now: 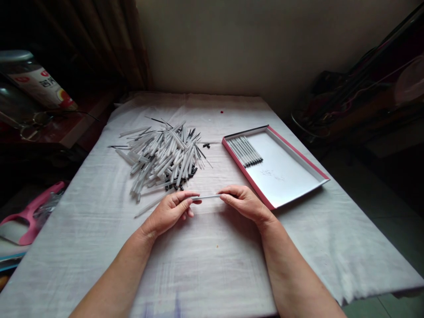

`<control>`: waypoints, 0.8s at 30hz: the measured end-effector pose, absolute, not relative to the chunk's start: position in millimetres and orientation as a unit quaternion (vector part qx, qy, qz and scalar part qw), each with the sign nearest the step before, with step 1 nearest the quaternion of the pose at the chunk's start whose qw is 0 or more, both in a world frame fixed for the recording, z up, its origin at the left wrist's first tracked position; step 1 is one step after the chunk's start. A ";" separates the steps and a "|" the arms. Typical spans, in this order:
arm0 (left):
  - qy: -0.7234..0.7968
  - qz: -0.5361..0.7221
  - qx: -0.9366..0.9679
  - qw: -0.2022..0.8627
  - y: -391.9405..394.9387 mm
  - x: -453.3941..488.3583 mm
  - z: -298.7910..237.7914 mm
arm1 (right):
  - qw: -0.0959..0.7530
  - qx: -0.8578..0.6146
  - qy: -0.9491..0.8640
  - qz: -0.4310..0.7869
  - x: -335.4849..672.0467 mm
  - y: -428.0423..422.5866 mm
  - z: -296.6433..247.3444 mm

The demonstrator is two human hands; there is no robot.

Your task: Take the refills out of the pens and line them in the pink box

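Note:
My left hand (175, 206) and my right hand (243, 201) are both closed on one thin pen (207, 197), held level between them just above the cloth. The left fingers pinch one end and the right fingers the other, so both ends are hidden. Beyond my left hand lies a loose heap of translucent pen barrels (162, 154), mixed with dark thin refills and small black pieces. To the right stands a shallow box tray (298, 148) with a red rim and white inside. A row of pens (245, 151) lies side by side in its left part, black ends toward me.
The table wears a pale cloth (205, 265). A few small black pieces (206, 145) and a red bit (221, 112) lie past the heap. At the left are a labelled jar (39, 81) and pink-handled scissors (33, 212). A wall (212, 48) rises behind.

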State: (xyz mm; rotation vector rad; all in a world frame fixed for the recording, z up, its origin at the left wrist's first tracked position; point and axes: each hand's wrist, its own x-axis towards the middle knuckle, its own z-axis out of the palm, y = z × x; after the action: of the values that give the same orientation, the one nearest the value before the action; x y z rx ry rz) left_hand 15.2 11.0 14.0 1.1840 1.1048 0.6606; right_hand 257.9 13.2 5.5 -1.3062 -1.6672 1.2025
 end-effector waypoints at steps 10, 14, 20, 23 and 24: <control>0.489 0.323 0.504 0.634 14.0 16.0 11.8 | 0.378 -0.505 -0.640 0.438 248.2 12.9 3.3; 0.490 0.362 0.482 0.630 16.4 13.6 11.0 | 0.417 -0.530 -0.642 0.364 254.9 15.1 16.6; 0.496 0.359 0.482 0.627 16.9 13.8 10.8 | 0.494 -0.716 -0.471 0.149 328.4 64.5 34.5; 0.497 0.355 0.486 0.624 17.2 15.0 10.4 | 0.365 -0.830 -0.414 0.084 362.9 97.5 32.2; 0.497 0.357 0.487 0.624 17.5 15.2 10.1 | 0.326 -0.847 -0.412 0.076 369.3 106.4 30.1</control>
State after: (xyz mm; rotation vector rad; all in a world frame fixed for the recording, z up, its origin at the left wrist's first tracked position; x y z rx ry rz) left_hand 15.2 17.5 10.1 1.1171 1.1399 0.8195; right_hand 369.3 106.4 30.1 -2.2199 -1.0795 0.1988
